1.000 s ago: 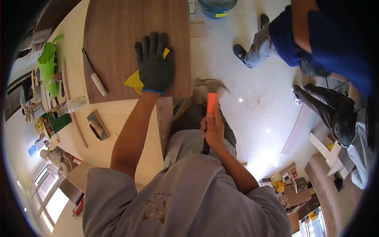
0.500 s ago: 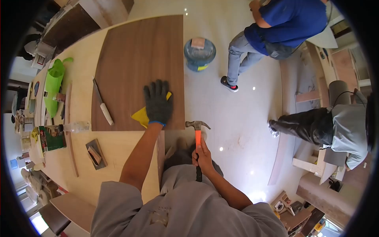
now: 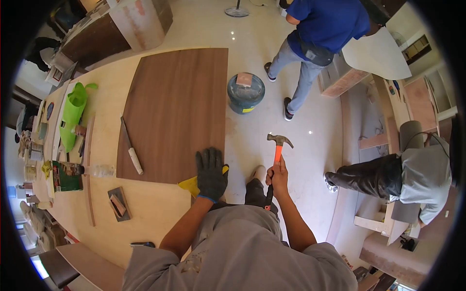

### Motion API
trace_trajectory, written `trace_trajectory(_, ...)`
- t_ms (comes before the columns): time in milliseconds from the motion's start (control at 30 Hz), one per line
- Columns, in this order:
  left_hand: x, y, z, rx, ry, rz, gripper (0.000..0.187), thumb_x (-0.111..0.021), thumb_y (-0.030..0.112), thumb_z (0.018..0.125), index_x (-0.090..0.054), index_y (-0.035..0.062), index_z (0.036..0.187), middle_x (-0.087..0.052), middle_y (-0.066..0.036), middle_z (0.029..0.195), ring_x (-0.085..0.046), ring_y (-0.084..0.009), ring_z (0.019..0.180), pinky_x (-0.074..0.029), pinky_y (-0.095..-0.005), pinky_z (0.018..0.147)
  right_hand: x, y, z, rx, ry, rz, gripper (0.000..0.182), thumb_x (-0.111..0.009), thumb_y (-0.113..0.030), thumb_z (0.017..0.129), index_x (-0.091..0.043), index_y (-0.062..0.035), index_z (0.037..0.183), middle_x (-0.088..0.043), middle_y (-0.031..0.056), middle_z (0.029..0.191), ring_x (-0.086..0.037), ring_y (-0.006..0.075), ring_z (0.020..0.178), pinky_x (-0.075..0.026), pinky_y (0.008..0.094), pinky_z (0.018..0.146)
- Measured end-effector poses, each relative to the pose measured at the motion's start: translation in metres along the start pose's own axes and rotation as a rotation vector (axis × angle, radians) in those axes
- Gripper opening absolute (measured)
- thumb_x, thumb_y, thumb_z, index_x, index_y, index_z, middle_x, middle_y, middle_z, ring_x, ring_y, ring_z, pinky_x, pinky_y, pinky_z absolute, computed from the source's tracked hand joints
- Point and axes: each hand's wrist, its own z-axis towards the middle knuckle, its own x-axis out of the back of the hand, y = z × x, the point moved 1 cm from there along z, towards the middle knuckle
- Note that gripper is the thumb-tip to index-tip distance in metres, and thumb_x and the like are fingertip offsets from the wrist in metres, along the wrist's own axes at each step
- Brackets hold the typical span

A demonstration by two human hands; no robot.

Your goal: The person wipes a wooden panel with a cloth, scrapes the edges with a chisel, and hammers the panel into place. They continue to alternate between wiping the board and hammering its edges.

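Observation:
My left hand, in a dark glove with a blue cuff, lies flat with its fingers stretched out at the near right corner of a brown wood panel. A yellow cloth shows from under it. My bare right hand is wrapped round the handle of a hammer and holds it upright above the floor, its metal head away from me. On the panel's left part lies a knife with a pale handle.
The panel rests on a pale worktable. A sanding block, green bag and green box lie on it. Beyond stands a blue bucket. A person in blue and another in grey are at the right.
The panel and table sit lower in the view. My left hand has moved to the panel's near corner, and my right hand with the hammer is further right. The person in blue has stepped.

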Motion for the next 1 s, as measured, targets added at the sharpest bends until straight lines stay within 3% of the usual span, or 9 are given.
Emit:
trace_trajectory(200, -0.017, 0.027, 0.102, 0.122, 0.009, 0.146, 0.067, -0.057, 0.038, 0.094, -0.043, -0.0029, 0.145, -0.041, -0.022, 0.151, -0.033, -0.0401, 0.142, -0.013, -0.0588, 0.122, 0.034, -0.005, 0.084, -0.104, 0.015, -0.103, 0.048, -0.039, -0.027, 0.109, -0.03, -0.0163, 0.155, -0.044, 0.0012, 0.065, -0.039, 0.0097, 0.041, -0.037, 0.0273, 0.038)
trace_trajectory(367, -0.034, 0.013, 0.254, 0.197, 0.041, 0.321, 0.068, -0.061, 0.036, 0.092, -0.043, -0.0025, 0.144, -0.043, -0.021, 0.148, -0.034, -0.0388, 0.141, -0.018, -0.0558, 0.12, 0.071, -0.05, 0.154, -0.108, -0.031, -0.103, 0.048, -0.043, -0.026, 0.109, -0.032, -0.0167, 0.154, -0.043, -0.0007, 0.064, -0.038, 0.0078, 0.042, -0.035, 0.0241, 0.037)
trace_trajectory(533, -0.066, -0.019, 0.373, 0.201, 0.181, 0.237, 0.07, -0.063, 0.036, 0.089, -0.042, -0.0009, 0.145, -0.043, -0.019, 0.148, -0.033, -0.0381, 0.141, -0.018, -0.0548, 0.12, 0.118, -0.099, 0.21, -0.069, -0.011, -0.091, 0.05, -0.044, -0.026, 0.108, -0.03, -0.0135, 0.155, -0.04, -0.0034, 0.062, -0.036, 0.0049, 0.046, -0.033, 0.0211, 0.039)
trace_trajectory(633, -0.075, -0.029, 0.42, 0.217, 0.159, 0.32, 0.07, -0.064, 0.036, 0.088, -0.043, 0.0008, 0.145, -0.042, -0.019, 0.149, -0.033, -0.0376, 0.141, -0.018, -0.0551, 0.12, 0.139, -0.12, 0.237, -0.029, 0.003, -0.164, 0.05, -0.043, -0.027, 0.108, -0.03, -0.0127, 0.155, -0.04, -0.0032, 0.061, -0.036, 0.0053, 0.042, -0.034, 0.0224, 0.037)
trace_trajectory(733, -0.087, -0.039, 0.453, 0.221, 0.194, 0.215, 0.069, -0.063, 0.037, 0.089, -0.043, 0.0018, 0.145, -0.043, -0.018, 0.149, -0.034, -0.0372, 0.142, -0.017, -0.0553, 0.12, 0.149, -0.13, 0.259, -0.043, 0.071, -0.227, 0.051, -0.044, -0.028, 0.107, -0.031, -0.0124, 0.154, -0.04, -0.0036, 0.06, -0.037, 0.0055, 0.042, -0.035, 0.0231, 0.037)
trace_trajectory(933, -0.082, -0.056, 0.505, 0.172, 0.209, 0.186, 0.058, -0.053, 0.03, 0.097, -0.042, 0.003, 0.147, -0.045, -0.018, 0.148, -0.038, -0.0385, 0.139, -0.018, -0.0561, 0.12, 0.131, -0.173, 0.311, -0.016, 0.101, -0.185, 0.05, -0.045, -0.023, 0.107, -0.032, -0.0116, 0.153, -0.037, -0.0043, 0.058, -0.037, 0.0072, 0.042, -0.037, 0.0246, 0.039)
trace_trajectory(1000, -0.079, -0.064, 0.519, 0.134, 0.233, 0.158, 0.044, -0.053, 0.03, 0.097, -0.057, 0.0073, 0.135, -0.059, -0.016, 0.133, -0.049, -0.0353, 0.131, -0.018, -0.0553, 0.12, 0.118, -0.195, 0.325, 0.01, 0.12, -0.154, 0.05, -0.044, -0.02, 0.106, -0.03, -0.0117, 0.154, -0.036, -0.0046, 0.059, -0.036, 0.0074, 0.042, -0.037, 0.0249, 0.039)
